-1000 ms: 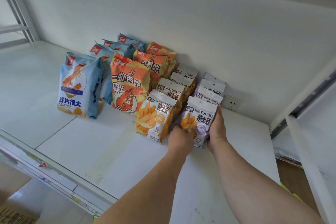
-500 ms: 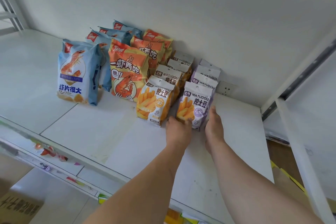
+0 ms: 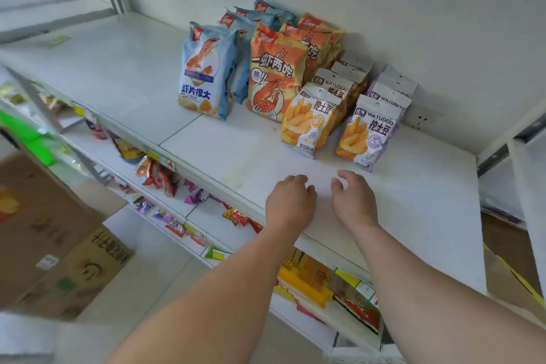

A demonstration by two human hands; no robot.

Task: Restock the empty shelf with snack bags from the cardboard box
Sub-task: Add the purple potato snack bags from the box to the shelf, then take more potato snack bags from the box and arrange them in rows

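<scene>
Snack bags stand in rows at the back of the white shelf: blue shrimp-chip bags, orange shrimp bags, yellow potato-stick bags and purple potato-stick bags. The front purple bag stands upright by itself. My left hand and my right hand hover over the shelf front, a short way in front of the purple and yellow bags. Both hold nothing and their fingers are loosely curled. A cardboard box lies on the floor at the lower left.
Lower shelves below hold several colourful snack packets and price tags. A wall socket sits behind the purple bags. A white shelf upright stands on the right. The left part of the shelf top is bare.
Both hands have let go of the front purple bag and pulled back toward the shelf's front edge. The view has tilted down, showing the lower shelves and the box.
</scene>
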